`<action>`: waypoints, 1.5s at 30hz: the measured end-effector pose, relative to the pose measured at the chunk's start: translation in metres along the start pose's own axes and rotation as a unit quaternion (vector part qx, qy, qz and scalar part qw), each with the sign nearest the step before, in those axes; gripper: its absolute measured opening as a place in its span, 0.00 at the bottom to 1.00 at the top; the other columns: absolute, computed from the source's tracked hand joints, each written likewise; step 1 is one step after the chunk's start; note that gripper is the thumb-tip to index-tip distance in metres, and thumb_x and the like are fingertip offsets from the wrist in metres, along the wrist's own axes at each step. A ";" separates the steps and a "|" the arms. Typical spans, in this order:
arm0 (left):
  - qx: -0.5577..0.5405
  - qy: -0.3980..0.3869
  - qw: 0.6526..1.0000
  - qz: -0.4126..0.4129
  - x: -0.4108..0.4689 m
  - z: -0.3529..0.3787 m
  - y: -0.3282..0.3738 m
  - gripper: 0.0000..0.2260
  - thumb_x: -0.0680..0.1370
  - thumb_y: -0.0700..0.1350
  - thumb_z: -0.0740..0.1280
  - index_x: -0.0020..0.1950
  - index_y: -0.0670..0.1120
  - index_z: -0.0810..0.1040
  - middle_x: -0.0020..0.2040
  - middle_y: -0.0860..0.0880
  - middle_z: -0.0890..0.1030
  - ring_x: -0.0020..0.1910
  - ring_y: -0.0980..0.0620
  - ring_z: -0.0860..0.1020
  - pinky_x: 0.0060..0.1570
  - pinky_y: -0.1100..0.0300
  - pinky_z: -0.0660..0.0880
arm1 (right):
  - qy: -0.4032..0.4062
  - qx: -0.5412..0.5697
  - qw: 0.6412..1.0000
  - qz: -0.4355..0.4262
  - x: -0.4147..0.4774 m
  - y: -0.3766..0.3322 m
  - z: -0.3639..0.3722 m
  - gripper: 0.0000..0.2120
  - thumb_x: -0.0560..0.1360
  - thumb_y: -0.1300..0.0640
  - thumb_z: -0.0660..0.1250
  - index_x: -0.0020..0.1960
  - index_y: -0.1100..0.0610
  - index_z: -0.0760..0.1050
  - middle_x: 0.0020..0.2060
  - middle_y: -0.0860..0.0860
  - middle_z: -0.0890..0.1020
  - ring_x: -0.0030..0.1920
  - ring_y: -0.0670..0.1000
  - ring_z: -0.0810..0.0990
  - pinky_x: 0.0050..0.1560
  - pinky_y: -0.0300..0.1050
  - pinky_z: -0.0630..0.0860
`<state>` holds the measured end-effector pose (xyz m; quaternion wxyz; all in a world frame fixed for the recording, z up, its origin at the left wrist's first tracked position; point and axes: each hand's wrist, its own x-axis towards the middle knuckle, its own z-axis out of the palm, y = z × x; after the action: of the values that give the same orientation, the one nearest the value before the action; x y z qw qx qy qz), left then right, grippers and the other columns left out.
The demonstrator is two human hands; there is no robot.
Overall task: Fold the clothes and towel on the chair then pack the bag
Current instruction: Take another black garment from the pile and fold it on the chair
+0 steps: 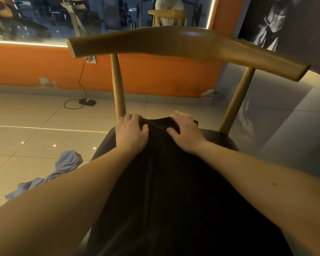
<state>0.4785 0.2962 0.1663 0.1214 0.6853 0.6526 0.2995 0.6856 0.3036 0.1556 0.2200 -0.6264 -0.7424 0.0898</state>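
While both palms are down on the dark garment [164, 182], I'd call this the laying-out stage of the first fold. The garment is spread along the seat of the wooden chair [174, 43], its far edge up by the back posts and its near end running out of the bottom of the view.

My left hand [131, 132] lies flat on the far left corner, fingers spread and thumb out, right beside the left post. My right hand [185, 132] is flat too, fingers fanned over the far right corner. Neither has a pinch on anything that I can see — they press, they don't grip.

Next move, as I judge it: take hold of an edge and bring it across in a clean fold. That means the fabric must first lie without ridges, and there is a long crease down the middle.

Now the trouble spots. The garment is so dark that I can't tell shirt from shorts, nor find a hem. Whether the left fingertips hook over the far edge is unclear. A pale grey cloth [63, 167] lies crumpled on the floor tiles to the left, partly behind my left forearm — towel or clothing, I can't say. No bag shows anywhere.
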 end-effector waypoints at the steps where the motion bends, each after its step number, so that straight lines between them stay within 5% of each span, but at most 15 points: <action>1: 0.026 -0.043 0.998 0.031 -0.005 0.001 -0.001 0.21 0.83 0.53 0.63 0.75 0.50 0.70 0.74 0.48 0.70 0.75 0.46 0.64 0.75 0.44 0.62 | -0.046 -0.031 0.998 -0.035 -0.008 0.000 0.002 0.28 0.82 0.42 0.59 0.79 0.51 0.63 0.80 0.50 0.61 0.80 0.52 0.54 0.79 0.57 0.54; 4: 0.069 -0.146 0.986 0.045 -0.018 0.001 -0.003 0.25 0.85 0.59 0.56 0.81 0.51 0.64 0.81 0.49 0.61 0.81 0.46 0.55 0.79 0.42 0.54 | -0.149 -0.106 0.983 -0.030 -0.021 0.006 0.003 0.28 0.84 0.42 0.53 0.81 0.48 0.57 0.82 0.49 0.52 0.81 0.49 0.46 0.79 0.53 0.45; 9: 0.139 -0.206 0.967 0.049 -0.037 -0.005 0.001 0.30 0.84 0.64 0.49 0.84 0.52 0.54 0.84 0.48 0.52 0.83 0.46 0.48 0.81 0.44 0.47 | -0.205 -0.152 0.967 0.025 -0.024 0.002 -0.010 0.27 0.86 0.47 0.51 0.83 0.47 0.50 0.82 0.48 0.47 0.81 0.49 0.42 0.78 0.53 0.39; 16: 0.091 -0.193 0.975 0.054 -0.098 -0.042 0.000 0.27 0.86 0.60 0.52 0.82 0.50 0.59 0.83 0.48 0.56 0.83 0.47 0.50 0.81 0.45 0.47 | -0.067 0.029 0.992 0.104 -0.095 -0.045 -0.027 0.25 0.85 0.51 0.57 0.80 0.52 0.61 0.80 0.51 0.60 0.80 0.52 0.55 0.78 0.53 0.53; 23: 0.120 -0.192 0.971 0.075 -0.209 -0.080 -0.030 0.28 0.86 0.61 0.48 0.84 0.53 0.53 0.85 0.49 0.48 0.83 0.48 0.43 0.81 0.46 0.42 | -0.125 -0.046 0.987 0.087 -0.220 -0.075 -0.028 0.25 0.85 0.46 0.55 0.80 0.49 0.59 0.81 0.48 0.57 0.81 0.49 0.49 0.78 0.51 0.47; 28: 0.004 -0.094 0.996 0.003 -0.288 -0.102 -0.036 0.25 0.84 0.55 0.59 0.80 0.51 0.63 0.82 0.51 0.58 0.81 0.46 0.54 0.80 0.44 0.55 | 0.061 0.133 0.974 0.173 -0.315 -0.119 -0.037 0.21 0.83 0.53 0.61 0.75 0.52 0.68 0.72 0.47 0.71 0.74 0.48 0.66 0.74 0.49 0.66; 32: -0.135 -0.009 0.987 -0.089 -0.340 -0.113 -0.045 0.13 0.80 0.45 0.69 0.65 0.49 0.74 0.65 0.50 0.72 0.65 0.48 0.72 0.67 0.49 0.72 | 0.203 0.238 0.917 0.247 -0.386 -0.130 -0.019 0.10 0.81 0.60 0.65 0.60 0.48 0.73 0.54 0.44 0.76 0.55 0.46 0.77 0.55 0.40 0.77; 34: -0.188 -0.012 0.969 -0.160 -0.345 -0.109 -0.054 0.06 0.79 0.44 0.70 0.53 0.47 0.75 0.52 0.47 0.77 0.52 0.46 0.78 0.54 0.49 0.78 | 0.206 0.280 0.881 0.322 -0.397 -0.125 -0.007 0.09 0.80 0.61 0.65 0.57 0.50 0.72 0.51 0.47 0.77 0.52 0.49 0.79 0.51 0.44 0.78; 36: -0.228 -0.072 0.943 -0.230 -0.342 -0.099 -0.069 0.09 0.78 0.48 0.72 0.51 0.45 0.76 0.45 0.45 0.79 0.47 0.43 0.80 0.51 0.45 0.80 | 0.171 0.299 0.848 0.402 -0.399 -0.117 0.006 0.09 0.79 0.61 0.67 0.57 0.53 0.72 0.52 0.51 0.78 0.52 0.52 0.79 0.52 0.47 0.78; 39: -0.305 -0.142 0.904 -0.265 -0.339 -0.083 -0.083 0.25 0.70 0.58 0.76 0.60 0.45 0.75 0.52 0.46 0.81 0.55 0.42 0.81 0.58 0.45 0.80 | 0.097 0.358 0.834 0.408 -0.406 -0.108 0.025 0.18 0.75 0.57 0.74 0.63 0.54 0.73 0.57 0.51 0.80 0.57 0.53 0.80 0.59 0.52 0.79; 45: -0.340 -0.224 0.875 -0.263 -0.352 -0.078 -0.072 0.23 0.79 0.46 0.73 0.71 0.44 0.71 0.63 0.46 0.80 0.62 0.44 0.79 0.65 0.48 0.75 | 0.071 0.430 0.811 0.391 -0.408 -0.111 0.027 0.15 0.76 0.53 0.74 0.61 0.50 0.76 0.52 0.46 0.82 0.54 0.49 0.80 0.56 0.46 0.77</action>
<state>0.3857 -0.0533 0.0989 0.5641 0.4541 0.6220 0.2980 0.6236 -0.1104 0.0892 0.4655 -0.7096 -0.3027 0.4339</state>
